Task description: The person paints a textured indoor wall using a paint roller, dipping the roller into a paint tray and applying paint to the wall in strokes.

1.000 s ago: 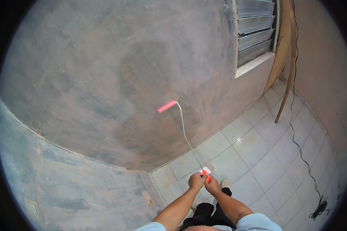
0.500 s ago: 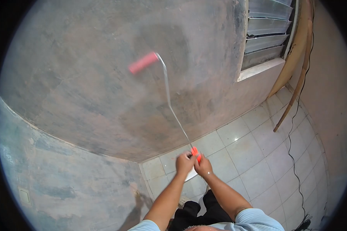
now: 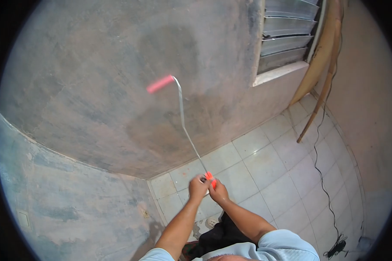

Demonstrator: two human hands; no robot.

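A paint roller [image 3: 160, 84] with a pink sleeve and a long bent metal rod reaches up to the grey, patchy wall [image 3: 96, 87]. Its orange handle [image 3: 211, 179] is at the bottom of the rod. My right hand [image 3: 219, 191] is wrapped round this handle. Close beside it, my left hand [image 3: 198, 188] has its fingers curled against the handle's left side; its exact hold is partly hidden. The pink sleeve looks blurred, below a darker damp-looking patch [image 3: 172, 48] on the wall.
A louvred window [image 3: 287, 37] is at upper right. A bamboo pole [image 3: 320, 106] leans in the right corner, beside a dark cable [image 3: 321, 174] that runs down to a tangle on the tiled floor [image 3: 265, 161]. Another wall [image 3: 69, 187] stands at left.
The roller's sleeve has moved down the wall. Both hands stay at the handle, and the view has shifted slightly to the right.
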